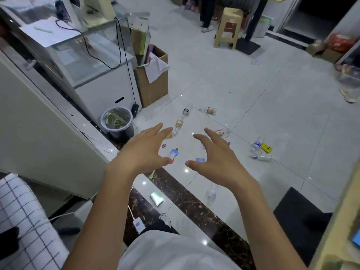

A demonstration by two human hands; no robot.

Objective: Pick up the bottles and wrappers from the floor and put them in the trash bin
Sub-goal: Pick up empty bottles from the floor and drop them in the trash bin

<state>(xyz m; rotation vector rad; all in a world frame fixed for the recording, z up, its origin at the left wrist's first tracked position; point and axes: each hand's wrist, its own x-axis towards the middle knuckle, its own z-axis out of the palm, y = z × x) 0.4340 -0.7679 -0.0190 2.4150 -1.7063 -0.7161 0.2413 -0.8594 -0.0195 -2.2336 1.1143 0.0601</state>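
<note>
**Fingers (155, 129) spread and empty above the litter**

On the left hand (144, 151) and the right hand (216, 158) the fingers are held apart and slightly bent, palms down. Nothing is pinched or carried. Both hands are raised over the floor (253, 94), probably because a first item is not yet chosen.

The trash bin (101, 119), lined with a clear bag and holding greenish scraps, is set against the white cabinet (105, 94), out of the walking space. The litter is scattered to the right of the bin. A yellow-labelled bottle (178, 124) lies nearest it, and a dark-labelled bottle (186, 111) just beyond that. A red-labelled bottle (221, 132) is found further right of the bin. A blue-labelled bottle (256, 146) and a yellow wrapper (266, 148) lie well apart from the bin, at the far right. A blue packet (173, 153) is seen beside the left thumb. A green wrapper (156, 199) and a clear bottle (211, 193) lie on the near side of the bin, by the dark marble strip (187, 191).

The task is judged to be barely begun, with many bottles and wrappers left on the floor. The items nearest the bin could be dropped in with the shortest carry.
</note>
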